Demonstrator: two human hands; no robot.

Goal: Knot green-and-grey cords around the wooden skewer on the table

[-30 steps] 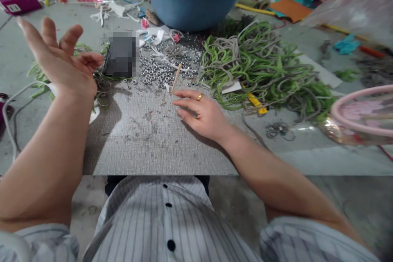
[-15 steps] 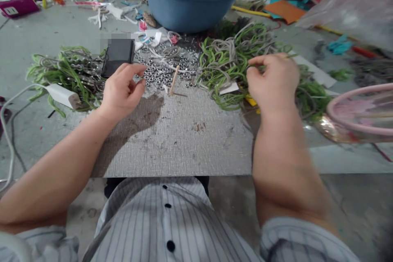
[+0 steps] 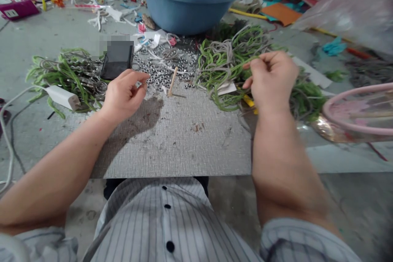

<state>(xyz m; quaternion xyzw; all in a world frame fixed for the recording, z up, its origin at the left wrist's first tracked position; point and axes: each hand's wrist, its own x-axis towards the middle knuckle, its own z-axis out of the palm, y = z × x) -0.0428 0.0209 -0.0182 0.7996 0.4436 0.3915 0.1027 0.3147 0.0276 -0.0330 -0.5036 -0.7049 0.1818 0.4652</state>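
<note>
My right hand [image 3: 273, 77] pinches a green cord [image 3: 245, 64] at the edge of a tangled pile of green and grey cords [image 3: 219, 61]. The cord's far end is lost in that pile. My left hand [image 3: 124, 93] hovers over the board, thumb and index finger apart, and nothing shows between them. Just beyond it lie many small shiny metal beads [image 3: 156, 74]. A thin wooden stick [image 3: 173, 81] stands tilted near the beads. Left of my left hand is a bundle of green cords with metal rings [image 3: 73, 71].
A blue basin [image 3: 187, 12] stands at the back. Behind my left hand lies a black flat case [image 3: 118, 59]. A white charger plug [image 3: 63, 96] with its cable sits at left, and a pink-rimmed basket [image 3: 362, 90] at right. Paper scraps [image 3: 156, 39] litter the area before the basin.
My right hand has turned and drawn slightly up and left, and a green cord now stretches to its fingertips. My left hand has barely moved.
</note>
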